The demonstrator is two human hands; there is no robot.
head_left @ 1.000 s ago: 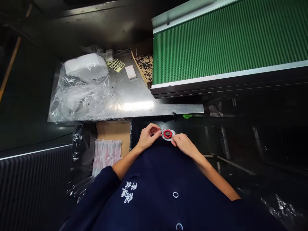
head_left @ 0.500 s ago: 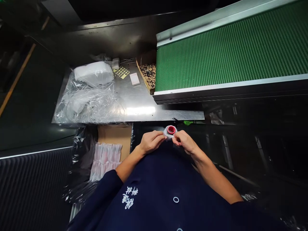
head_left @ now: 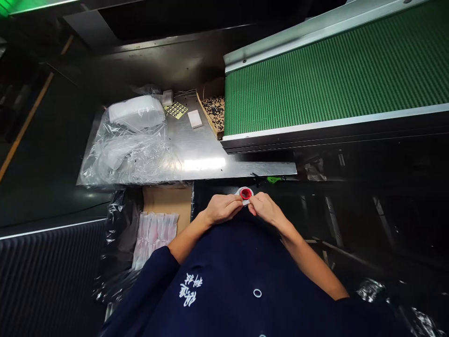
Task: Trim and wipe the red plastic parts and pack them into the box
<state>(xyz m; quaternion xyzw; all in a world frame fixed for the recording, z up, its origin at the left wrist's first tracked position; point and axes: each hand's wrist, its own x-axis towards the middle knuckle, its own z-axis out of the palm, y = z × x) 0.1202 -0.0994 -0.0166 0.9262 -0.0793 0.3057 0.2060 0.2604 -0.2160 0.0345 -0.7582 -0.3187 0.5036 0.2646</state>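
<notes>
Close in front of my dark blue shirt, both hands meet at a small red ring-shaped part wrapped in white sheet material. My left hand pinches the wrapping on its left side, fingers closed. On the opposite side, my right hand is also closed, its thumb and fingertips pressed to the wrapping's edge. The part's round opening faces up. Its lower portion is hidden by the wrapping and fingers.
A metal shelf carries a clear plastic bag with white sleeves, a yellow sticker sheet and a white block. Small black pieces fill a cardboard tray beside a green conveyor belt. White-wrapped parts lie in a carton lower left.
The red part and both hands have shifted slightly left and down. My right fingers have come in closer against the wrapping, and less of the white material shows.
</notes>
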